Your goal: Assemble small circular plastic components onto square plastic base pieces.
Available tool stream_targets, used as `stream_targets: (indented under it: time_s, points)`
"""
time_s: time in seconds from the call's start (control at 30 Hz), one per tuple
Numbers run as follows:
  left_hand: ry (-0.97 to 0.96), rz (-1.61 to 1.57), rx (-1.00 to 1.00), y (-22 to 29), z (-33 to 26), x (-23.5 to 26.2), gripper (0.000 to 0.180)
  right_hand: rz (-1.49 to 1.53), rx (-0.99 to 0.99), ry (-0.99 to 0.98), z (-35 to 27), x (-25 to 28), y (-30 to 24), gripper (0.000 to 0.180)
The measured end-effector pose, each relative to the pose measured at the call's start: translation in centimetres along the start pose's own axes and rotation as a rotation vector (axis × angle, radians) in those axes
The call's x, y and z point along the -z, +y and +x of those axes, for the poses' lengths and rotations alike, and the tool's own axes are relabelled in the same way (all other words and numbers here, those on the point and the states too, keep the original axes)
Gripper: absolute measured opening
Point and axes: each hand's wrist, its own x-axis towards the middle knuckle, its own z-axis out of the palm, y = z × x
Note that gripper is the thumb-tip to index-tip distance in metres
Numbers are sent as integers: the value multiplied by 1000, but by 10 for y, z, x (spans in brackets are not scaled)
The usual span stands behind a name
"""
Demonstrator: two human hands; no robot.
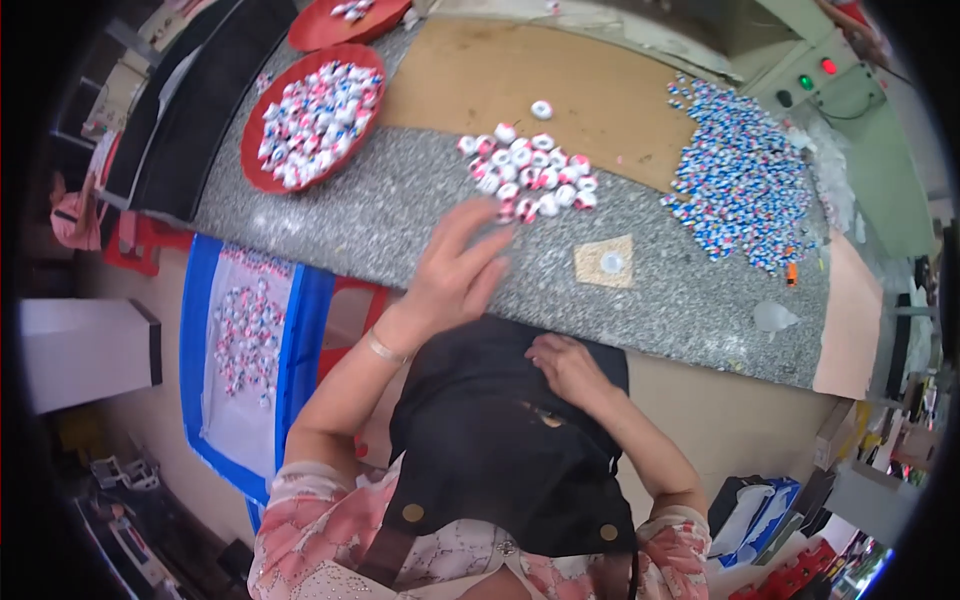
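My left hand point(458, 270) hovers over the grey speckled table point(370, 220), fingers spread apart. Its fingertips are at the lower left edge of a loose cluster of small rounded white-and-pink pieces point(530, 170), some with a dark ring on top. No piece shows in its grasp. At the table's front edge, my right hand point(570, 368) lies against the black apron point(480, 430), with fingers loosely bent and nothing visible in them. One single white piece point(541, 110) sits beyond the cluster on a brown board point(450, 75). A tan textured pad point(590, 275) with a pale round disc point(611, 263) lies right of the cluster.
A red bowl point(250, 140) full of similar pieces stands at the left, another red bowl point(315, 28) behind it. Blue-and-white pieces point(745, 175) heap at the right. Near them are an orange item point(792, 274) and a translucent object point(774, 316). A blue bin point(200, 340) stands lower left.
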Motion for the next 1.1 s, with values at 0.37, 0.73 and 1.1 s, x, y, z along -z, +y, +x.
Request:
stream_targets:
  time_s: [0.37,0.73,1.1]
  points:
    - [-304,-1434,830,81,-26,-31,31,-106,144,706,-13,85,-94,43]
    - [-242,-1763,919,49,-3,-36,24,-285,-216,888,-25,174,20,21]
    - [-154,-1493,739,28,8,-36,30,-656,-275,675,-27,197,74,20]
